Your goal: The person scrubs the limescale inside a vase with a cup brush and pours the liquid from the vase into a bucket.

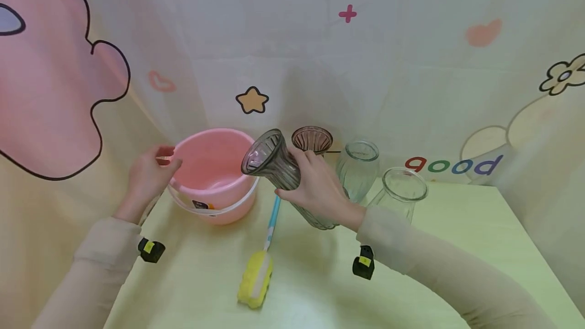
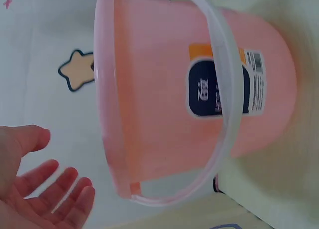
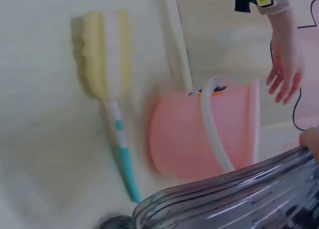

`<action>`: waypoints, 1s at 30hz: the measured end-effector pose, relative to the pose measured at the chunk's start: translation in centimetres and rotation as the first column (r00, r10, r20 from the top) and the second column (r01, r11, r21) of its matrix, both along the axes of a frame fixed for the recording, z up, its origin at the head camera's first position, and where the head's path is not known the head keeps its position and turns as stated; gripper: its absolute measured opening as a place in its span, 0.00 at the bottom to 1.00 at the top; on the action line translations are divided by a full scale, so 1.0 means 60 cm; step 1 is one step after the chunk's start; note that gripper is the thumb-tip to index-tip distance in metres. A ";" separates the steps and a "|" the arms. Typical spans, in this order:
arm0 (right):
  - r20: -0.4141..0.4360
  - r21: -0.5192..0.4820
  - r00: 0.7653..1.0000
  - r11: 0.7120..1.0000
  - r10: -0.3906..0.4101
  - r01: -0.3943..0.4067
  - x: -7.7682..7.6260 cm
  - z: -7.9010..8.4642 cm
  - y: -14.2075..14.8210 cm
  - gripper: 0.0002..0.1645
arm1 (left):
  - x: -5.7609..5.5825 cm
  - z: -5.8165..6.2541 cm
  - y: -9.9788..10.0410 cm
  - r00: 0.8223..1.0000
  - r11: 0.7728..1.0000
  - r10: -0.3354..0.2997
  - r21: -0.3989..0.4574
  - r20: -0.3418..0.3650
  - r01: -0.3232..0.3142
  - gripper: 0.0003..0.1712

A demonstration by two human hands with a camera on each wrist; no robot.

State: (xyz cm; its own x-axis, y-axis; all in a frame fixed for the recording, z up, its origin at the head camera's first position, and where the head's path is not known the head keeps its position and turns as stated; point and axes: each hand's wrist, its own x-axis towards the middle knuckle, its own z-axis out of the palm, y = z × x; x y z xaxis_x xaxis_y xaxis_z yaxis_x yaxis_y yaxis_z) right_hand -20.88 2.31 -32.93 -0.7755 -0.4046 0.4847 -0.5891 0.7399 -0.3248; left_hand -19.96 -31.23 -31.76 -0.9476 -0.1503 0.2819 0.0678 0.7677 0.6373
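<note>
My right hand [image 1: 317,184] grips a ribbed grey glass vase [image 1: 285,174] round its middle, tilted with its flared mouth toward the bucket. In the right wrist view the vase [image 3: 239,194] fills the lower right. A pink plastic bucket [image 1: 215,187] with a white handle stands at the left of the table; its label [image 2: 219,84] shows in the left wrist view. Beside the bucket's left rim is my left hand [image 1: 153,174]. The left wrist view shows that hand [image 2: 45,184] with loosely bent fingers, holding nothing, apart from the rim.
A sponge brush [image 1: 256,278] with a blue-and-white handle lies in front of the bucket. Behind my right hand stand a reddish glass vase [image 1: 313,138] and a clear ribbed vase [image 1: 358,176]. Another clear vase [image 1: 404,187] is near my right sleeve. A printed curtain [image 1: 292,44] hangs behind the table.
</note>
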 end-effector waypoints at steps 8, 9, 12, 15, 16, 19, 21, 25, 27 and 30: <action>-0.091 0.214 0.996 0.977 0.000 0.020 -0.014 0.071 -0.034 0.47 | -0.029 0.000 -0.038 0.963 0.998 0.061 0.006 0.264 -0.065 0.32; -0.104 0.239 0.995 0.970 -0.003 0.029 -0.017 0.079 -0.038 0.47 | -0.032 -0.001 -0.040 0.956 0.998 0.058 0.020 0.289 -0.066 0.32; -0.153 0.321 0.988 0.945 -0.016 0.065 -0.024 0.099 -0.052 0.47 | -0.037 -0.008 -0.046 0.935 0.991 0.038 0.106 0.352 -0.080 0.31; -0.232 0.396 0.973 0.914 0.002 0.092 -0.032 0.111 -0.068 0.46 | -0.041 -0.018 -0.052 0.914 0.971 0.010 0.213 0.406 -0.105 0.31; -0.255 0.417 0.967 0.903 0.009 0.102 -0.036 0.114 -0.073 0.45 | -0.042 -0.022 -0.053 0.908 0.963 0.003 0.242 0.419 -0.115 0.31; -0.325 0.480 0.945 0.866 0.029 0.139 -0.049 0.119 -0.087 0.43 | -0.044 -0.030 -0.057 0.898 0.942 -0.008 0.303 0.440 -0.140 0.33; -0.355 0.520 0.934 0.838 0.037 0.165 -0.058 0.121 -0.095 0.42 | -0.044 -0.033 -0.059 0.896 0.934 -0.009 0.325 0.444 -0.151 0.34; -0.393 0.584 0.917 0.789 0.071 0.189 -0.077 0.119 -0.106 0.40 | -0.042 -0.034 -0.059 0.893 0.924 -0.008 0.346 0.450 -0.166 0.34; -0.411 0.604 0.907 0.773 0.093 0.194 -0.085 0.115 -0.109 0.38 | -0.040 -0.034 -0.058 0.892 0.920 -0.006 0.352 0.451 -0.172 0.34; -0.436 0.648 0.890 0.733 0.133 0.208 -0.095 0.109 -0.113 0.36 | -0.038 -0.034 -0.056 0.894 0.914 -0.009 0.367 0.449 -0.175 0.34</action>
